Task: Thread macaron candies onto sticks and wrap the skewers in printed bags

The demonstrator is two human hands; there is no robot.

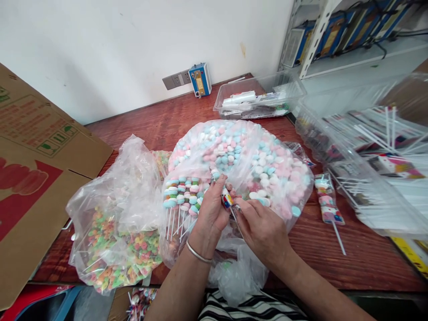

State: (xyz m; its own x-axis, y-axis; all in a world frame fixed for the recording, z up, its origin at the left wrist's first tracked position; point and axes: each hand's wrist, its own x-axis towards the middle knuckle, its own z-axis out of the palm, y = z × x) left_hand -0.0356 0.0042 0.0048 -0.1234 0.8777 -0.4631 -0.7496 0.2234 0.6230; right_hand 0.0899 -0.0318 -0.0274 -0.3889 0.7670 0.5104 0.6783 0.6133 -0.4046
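My left hand [211, 208] and my right hand [259, 227] meet at the middle of the table, fingers pinched together on a small candy stick in a printed wrapper [227, 199]. They work right over a large clear bag of pastel pink, blue and white candies [247, 156]. Just left of my left hand lie several finished candy skewers on white sticks [182, 196] inside the plastic. A wrapped candy lollipop [327, 203] lies on the wood to the right.
A second bag of multicoloured candy rings [113, 249] sits at the left, beside a cardboard box [36, 178]. A clear tray with white sticks and wrappers [371, 165] stands at the right. Another clear bin [261, 96] is near the wall by a blue device [199, 79].
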